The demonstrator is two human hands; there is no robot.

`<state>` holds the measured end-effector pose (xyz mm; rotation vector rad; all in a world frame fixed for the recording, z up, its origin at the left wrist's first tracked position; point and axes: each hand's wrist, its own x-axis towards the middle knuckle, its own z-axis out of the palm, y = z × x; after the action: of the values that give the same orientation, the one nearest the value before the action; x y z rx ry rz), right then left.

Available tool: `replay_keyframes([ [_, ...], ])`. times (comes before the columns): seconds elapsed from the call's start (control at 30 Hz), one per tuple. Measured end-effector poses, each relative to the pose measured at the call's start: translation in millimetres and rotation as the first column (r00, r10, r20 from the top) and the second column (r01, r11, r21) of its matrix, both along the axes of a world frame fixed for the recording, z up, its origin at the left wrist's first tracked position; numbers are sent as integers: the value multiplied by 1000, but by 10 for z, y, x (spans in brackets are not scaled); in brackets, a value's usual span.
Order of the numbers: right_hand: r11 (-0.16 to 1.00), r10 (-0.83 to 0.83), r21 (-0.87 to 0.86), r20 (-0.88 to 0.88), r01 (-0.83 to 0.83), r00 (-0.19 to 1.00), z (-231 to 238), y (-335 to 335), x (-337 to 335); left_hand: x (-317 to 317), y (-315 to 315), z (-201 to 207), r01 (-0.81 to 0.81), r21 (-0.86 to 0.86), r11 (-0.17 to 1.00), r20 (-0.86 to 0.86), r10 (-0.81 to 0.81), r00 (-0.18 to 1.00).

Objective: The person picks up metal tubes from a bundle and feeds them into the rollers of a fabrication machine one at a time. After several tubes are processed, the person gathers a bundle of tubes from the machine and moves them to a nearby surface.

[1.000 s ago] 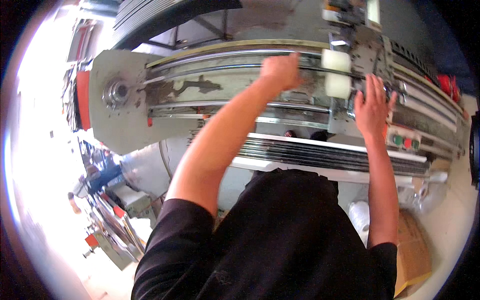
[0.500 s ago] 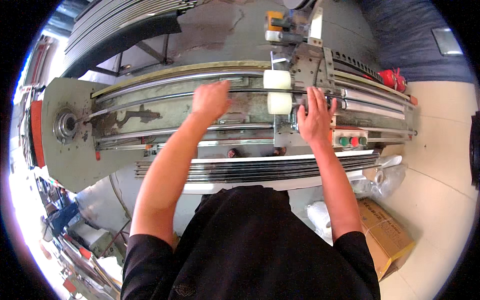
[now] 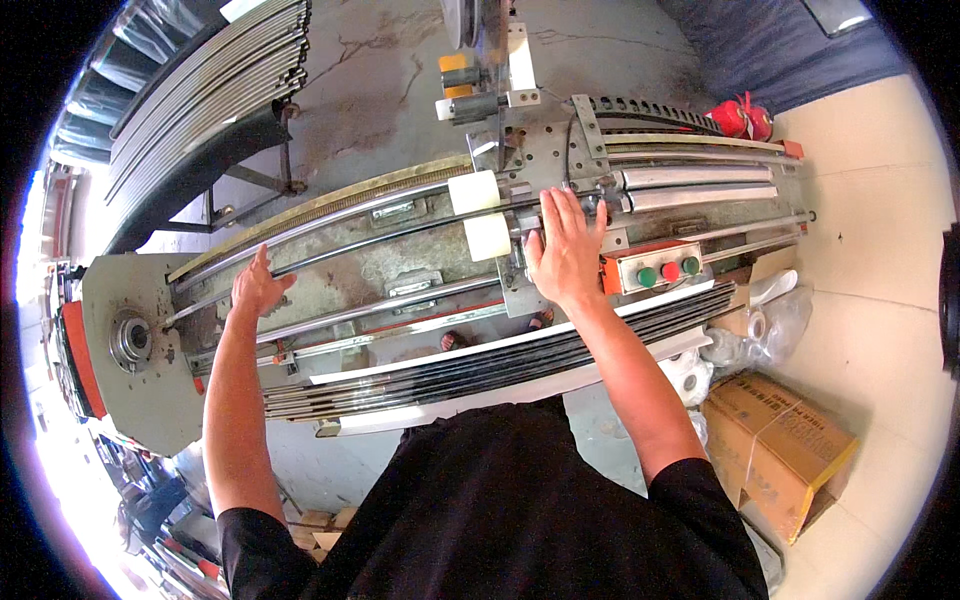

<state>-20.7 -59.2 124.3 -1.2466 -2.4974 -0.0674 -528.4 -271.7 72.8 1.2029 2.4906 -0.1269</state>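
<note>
A long thin dark rod (image 3: 376,239) runs along the machine from the round chuck (image 3: 133,341) at the left to between two white rollers (image 3: 487,234). My left hand (image 3: 260,286) is over the rod's left part, index finger stretched out and thumb apart. Whether it touches the rod I cannot tell. My right hand (image 3: 567,250) lies with fingers extended over the rod just right of the rollers, on or close above the carriage (image 3: 535,150). Its palm hides part of the fittings there.
In front of the machine lies a bundle of dark rods (image 3: 480,362) on a white ledge. A control box (image 3: 655,268) with green and red buttons sits right of my right hand. More rods (image 3: 215,95) rest on a rack behind left. A cardboard box (image 3: 780,445) stands right.
My left hand has moved left along the rod toward the chuck, its fingers now more spread. My right hand stays beside the rollers. The whole view has shifted and tilted.
</note>
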Motion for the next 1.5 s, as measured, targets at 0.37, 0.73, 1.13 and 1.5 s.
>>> replay_keyframes([
  [0.37, 1000, 23, -12, -12, -23, 1000, -46, 100, 155, 1059, 735, 249, 155, -86, 984, 8, -155, 988],
  [0.73, 996, 68, -49, -21, -69, 997, -68, 124, 175, 2035, 1286, 364, 223, 3, 975, 24, -223, 975],
  [1.13, 990, 122, -63, -29, -124, 992, -167, 157, 150, 2692, 1586, 292, 349, 256, 902, 72, -377, 923],
  [1.5, 993, 90, -72, 12, -89, 996, -178, 128, 133, 1472, 687, -93, 286, 354, 890, -99, -269, 958],
])
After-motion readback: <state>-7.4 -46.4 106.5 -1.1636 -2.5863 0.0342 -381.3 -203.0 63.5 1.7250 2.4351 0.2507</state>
